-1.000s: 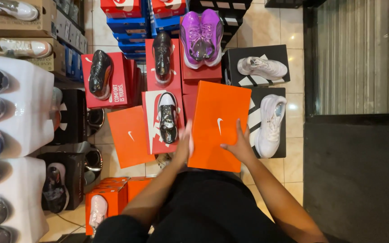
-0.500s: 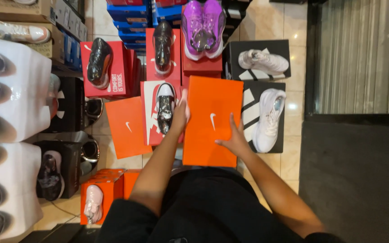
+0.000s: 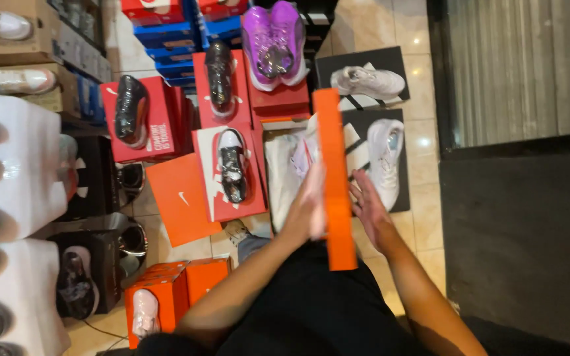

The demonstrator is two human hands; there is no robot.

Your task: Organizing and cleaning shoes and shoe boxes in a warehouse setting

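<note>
An orange shoebox lid [image 3: 333, 171] stands on edge, swung up from an open shoebox [image 3: 284, 173] whose white tissue paper and a pale shoe show inside. My left hand [image 3: 311, 204] holds the lid from its inner side, fingers spread against it. On the lid's other side, my right hand [image 3: 366, 201] lies with its fingers apart, close beside the lid's lower part; contact is unclear. Both forearms reach forward from my dark clothing at the bottom.
Shoes sit on boxes all around: a purple pair [image 3: 274, 41], white shoes on black boxes [image 3: 369, 82], black shoes on red boxes [image 3: 130, 109], a flat orange lid [image 3: 181, 198], orange boxes [image 3: 169, 293] at lower left, white shelves [image 3: 14, 171] at left. A dark mat [image 3: 522, 244] lies right.
The orange lid, flat and closed a second ago, has swung up onto its edge, exposing tissue paper and a shoe. My left hand moved under the lid; my right hand slid off its top.
</note>
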